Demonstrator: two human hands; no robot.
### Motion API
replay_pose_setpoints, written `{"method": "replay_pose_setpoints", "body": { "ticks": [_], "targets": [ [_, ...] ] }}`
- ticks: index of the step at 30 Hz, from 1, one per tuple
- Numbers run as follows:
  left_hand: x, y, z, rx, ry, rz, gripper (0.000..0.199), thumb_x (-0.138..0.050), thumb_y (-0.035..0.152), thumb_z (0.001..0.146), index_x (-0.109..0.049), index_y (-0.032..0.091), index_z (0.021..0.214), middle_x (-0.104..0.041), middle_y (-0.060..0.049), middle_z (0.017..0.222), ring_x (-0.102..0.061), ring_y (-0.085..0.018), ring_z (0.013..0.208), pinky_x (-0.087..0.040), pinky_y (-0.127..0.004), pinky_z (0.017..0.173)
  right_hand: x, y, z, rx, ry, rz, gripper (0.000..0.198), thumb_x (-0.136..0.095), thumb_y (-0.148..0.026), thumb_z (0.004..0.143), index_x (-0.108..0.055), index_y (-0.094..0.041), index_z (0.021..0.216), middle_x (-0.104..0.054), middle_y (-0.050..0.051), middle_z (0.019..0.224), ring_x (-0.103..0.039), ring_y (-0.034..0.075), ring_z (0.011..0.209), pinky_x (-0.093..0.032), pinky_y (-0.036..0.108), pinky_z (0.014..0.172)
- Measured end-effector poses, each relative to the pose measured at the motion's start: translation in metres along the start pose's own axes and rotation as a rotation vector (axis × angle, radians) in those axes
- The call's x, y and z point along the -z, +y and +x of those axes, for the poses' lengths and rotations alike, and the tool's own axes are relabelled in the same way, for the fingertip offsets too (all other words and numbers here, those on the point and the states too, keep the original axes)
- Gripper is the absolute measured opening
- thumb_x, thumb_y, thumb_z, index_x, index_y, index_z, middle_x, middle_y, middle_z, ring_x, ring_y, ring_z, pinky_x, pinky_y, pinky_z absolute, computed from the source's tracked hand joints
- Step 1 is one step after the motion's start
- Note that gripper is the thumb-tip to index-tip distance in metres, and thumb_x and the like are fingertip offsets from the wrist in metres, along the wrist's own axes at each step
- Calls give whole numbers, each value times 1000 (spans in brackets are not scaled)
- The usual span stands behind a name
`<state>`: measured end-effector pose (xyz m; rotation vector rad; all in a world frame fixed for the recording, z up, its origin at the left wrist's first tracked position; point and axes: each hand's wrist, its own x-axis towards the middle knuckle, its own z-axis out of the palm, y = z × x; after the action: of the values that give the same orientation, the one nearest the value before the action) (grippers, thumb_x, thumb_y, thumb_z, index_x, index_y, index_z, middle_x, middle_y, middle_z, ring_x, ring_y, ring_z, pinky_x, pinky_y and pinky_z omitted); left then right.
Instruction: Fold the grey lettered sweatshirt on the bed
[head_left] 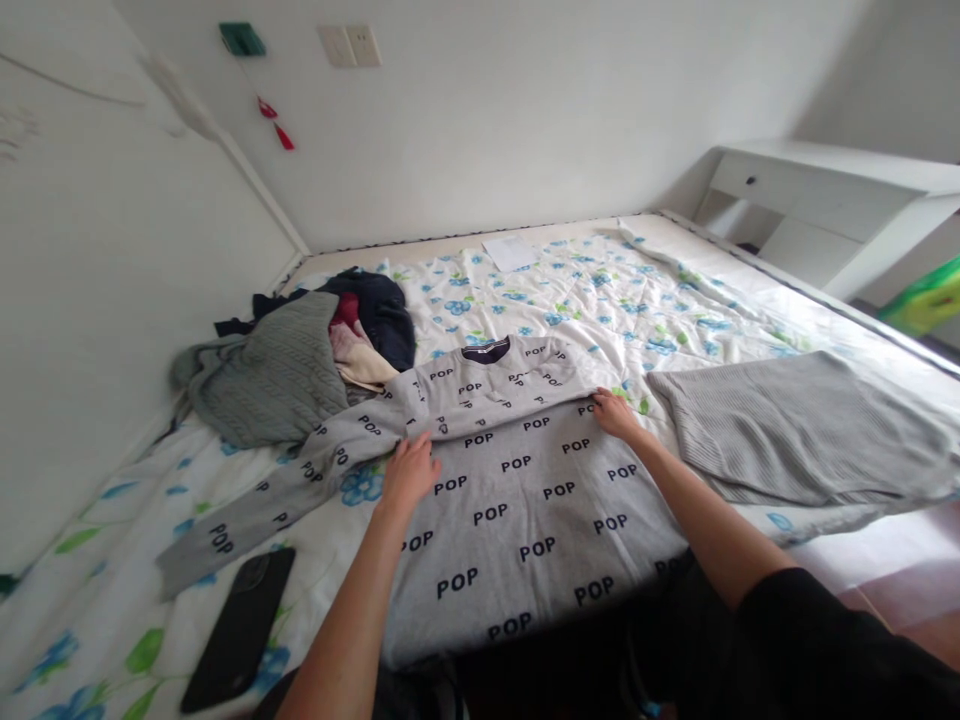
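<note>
A grey sweatshirt (517, 500) printed with the word POP lies flat on the bed, neck away from me, one sleeve stretched out to the left. My left hand (409, 470) rests palm down on its left side near the armpit. My right hand (615, 415) presses on the folded edge at its right side, where the other sleeve is folded across the chest. Neither hand visibly pinches the cloth.
A floral quilt (600, 300) covers the bed. A pile of clothes (300, 360) sits at the left by the wall. A folded grey knit (795, 425) lies at the right. A black phone (240, 625) lies near my left arm. A white desk (825, 200) stands at the back right.
</note>
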<state>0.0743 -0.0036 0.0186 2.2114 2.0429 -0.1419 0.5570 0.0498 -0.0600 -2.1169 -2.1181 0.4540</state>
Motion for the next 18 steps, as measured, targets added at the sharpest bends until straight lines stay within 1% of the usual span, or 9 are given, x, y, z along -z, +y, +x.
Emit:
{"method": "replay_pose_setpoints", "body": {
  "ticks": [2, 3, 6, 8, 10, 13, 15, 17, 18],
  "targets": [
    [-6, -2, 1, -9, -164, -4, 53, -63, 30, 98, -80, 18, 147, -56, -13, 180, -58, -40, 160, -45, -49, 133, 0, -1, -1, 29, -85, -40, 49, -47, -20, 110, -78, -10, 146, -58, 21, 175, -60, 33, 156, -38, 43, 135],
    [-8, -3, 2, -13, -206, -4, 51, -65, 32, 97, -81, 18, 144, -58, -13, 178, -61, -39, 158, -45, -47, 133, -1, -2, -1, 40, -106, -57, 48, -49, -20, 108, -79, -10, 144, -58, 22, 174, -59, 33, 157, -37, 43, 135],
    [-11, -6, 5, -29, -236, 20, 46, -60, 38, 103, -83, 19, 139, -64, -14, 173, -63, -36, 156, -44, -44, 132, -1, -8, -6, 111, -93, -84, 48, -53, -20, 105, -79, -12, 144, -58, 22, 175, -45, 33, 169, -27, 49, 141],
    [-9, -7, 6, -40, -255, 33, 45, -57, 39, 106, -84, 20, 136, -66, -14, 171, -63, -36, 156, -44, -43, 131, 0, -13, -10, 179, -91, -83, 47, -55, -21, 105, -79, -12, 144, -53, 21, 179, -38, 32, 173, -22, 50, 143],
    [-7, -9, 5, -40, -263, 29, 42, -57, 37, 106, -84, 21, 134, -66, -13, 171, -63, -35, 156, -43, -43, 131, 6, -17, -15, 179, -96, -68, 47, -56, -23, 105, -77, -11, 146, -48, 21, 183, -42, 32, 171, -26, 48, 142],
    [1, -3, 0, -16, -221, -9, 34, -63, 33, 104, -85, 23, 127, -72, -13, 163, -64, -36, 153, -44, -47, 130, 23, -28, -23, 15, -93, -65, 49, -58, -23, 105, -75, -11, 149, -52, 23, 178, -54, 38, 159, -41, 51, 132],
    [10, 12, -6, -16, -126, -66, 28, -65, 27, 101, -85, 23, 120, -79, -15, 150, -67, -37, 147, -47, -50, 127, 36, -47, -30, -87, -67, -107, 44, -56, -20, 106, -79, -11, 143, -59, 26, 170, -57, 44, 154, -49, 54, 124],
    [20, 42, -13, -105, 0, -209, 23, -64, 22, 100, -83, 23, 113, -83, -14, 135, -70, -34, 136, -51, -49, 123, 44, -81, -41, -80, -53, -148, 39, -53, -18, 108, -83, -10, 131, -69, 28, 156, -63, 44, 147, -54, 52, 116],
    [24, 61, -18, -187, 52, -326, 21, -62, 22, 101, -81, 24, 110, -82, -13, 128, -72, -31, 129, -53, -47, 119, 44, -102, -49, -31, -65, -152, 38, -52, -18, 110, -85, -10, 126, -75, 28, 145, -68, 42, 141, -56, 49, 113]
  ]
}}
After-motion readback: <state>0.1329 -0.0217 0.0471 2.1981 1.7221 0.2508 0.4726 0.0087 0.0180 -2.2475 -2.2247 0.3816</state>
